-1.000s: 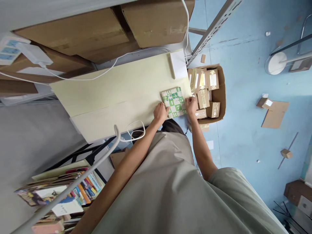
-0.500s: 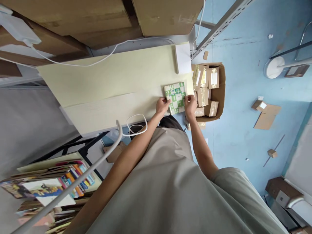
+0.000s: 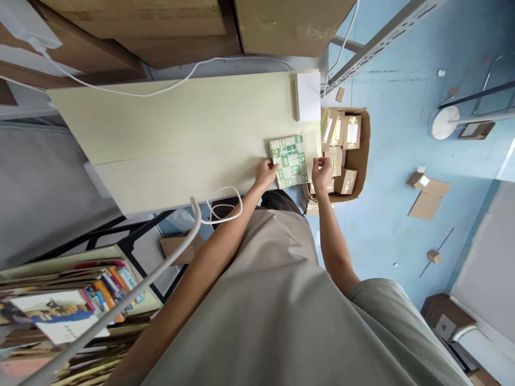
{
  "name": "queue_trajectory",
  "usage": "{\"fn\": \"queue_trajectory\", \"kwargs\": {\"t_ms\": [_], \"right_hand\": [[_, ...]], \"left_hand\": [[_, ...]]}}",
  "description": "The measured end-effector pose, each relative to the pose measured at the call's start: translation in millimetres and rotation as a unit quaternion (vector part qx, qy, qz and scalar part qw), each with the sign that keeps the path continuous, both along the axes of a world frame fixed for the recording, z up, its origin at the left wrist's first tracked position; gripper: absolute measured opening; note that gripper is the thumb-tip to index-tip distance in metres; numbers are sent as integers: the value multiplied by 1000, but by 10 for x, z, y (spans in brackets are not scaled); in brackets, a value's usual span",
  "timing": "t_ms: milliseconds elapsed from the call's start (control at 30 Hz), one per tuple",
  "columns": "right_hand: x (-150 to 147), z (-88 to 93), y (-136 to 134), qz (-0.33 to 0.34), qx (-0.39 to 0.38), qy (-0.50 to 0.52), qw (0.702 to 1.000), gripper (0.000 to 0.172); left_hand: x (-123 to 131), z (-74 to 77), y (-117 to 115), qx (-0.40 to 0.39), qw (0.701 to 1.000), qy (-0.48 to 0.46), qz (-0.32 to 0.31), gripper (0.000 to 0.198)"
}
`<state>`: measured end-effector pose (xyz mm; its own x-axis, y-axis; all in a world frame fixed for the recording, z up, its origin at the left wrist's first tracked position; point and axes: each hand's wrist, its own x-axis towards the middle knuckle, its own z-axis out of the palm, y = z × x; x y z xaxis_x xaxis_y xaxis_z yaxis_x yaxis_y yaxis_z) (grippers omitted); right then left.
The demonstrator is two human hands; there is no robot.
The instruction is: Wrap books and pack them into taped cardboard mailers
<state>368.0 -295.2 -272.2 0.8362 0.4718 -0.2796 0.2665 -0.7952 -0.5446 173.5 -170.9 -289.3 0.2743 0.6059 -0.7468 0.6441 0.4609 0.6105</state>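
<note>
A green and white book [image 3: 288, 161] with a checkered number pattern and Chinese characters on its cover lies on the pale table [image 3: 169, 128], close to its right front corner. My left hand [image 3: 266, 172] grips the book's left edge, thumb on the cover. Just off the book's right edge is my right hand [image 3: 322, 172], apart from it at the table's end. Its fingers are curled into a pinch, and I cannot make out whether anything small is between them.
A white box [image 3: 308, 96] sits at the table's far right corner. Beyond the right end stands an open carton [image 3: 364, 155] with small taped boxes. A white lamp arm [image 3: 161, 271] and looped cable [image 3: 224, 205] cross near my left forearm. Books [image 3: 107, 292] fill a lower-left shelf.
My right hand has moved right, off the book's edge, leaving a gap. My left hand still holds the left edge. The view has shifted slightly.
</note>
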Motion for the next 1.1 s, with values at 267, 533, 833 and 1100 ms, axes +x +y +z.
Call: {"fn": "queue_trajectory", "kwargs": {"t_ms": [267,533,833,1100], "right_hand": [[-359,135,59,103,4,-45,994,25],[-615,-20,133,180,-7,-1,984,31],[-133,-177,172,70,-33,77,994,46],[-10,-102,210,41,-16,232,972,37]], "left_hand": [[37,43,-62,63,996,56,-14,14],[86,59,-199,167,984,48,43,55],[61,-7,-228,157,986,45,32,42],[84,-93,-213,178,983,40,-13,37]]}}
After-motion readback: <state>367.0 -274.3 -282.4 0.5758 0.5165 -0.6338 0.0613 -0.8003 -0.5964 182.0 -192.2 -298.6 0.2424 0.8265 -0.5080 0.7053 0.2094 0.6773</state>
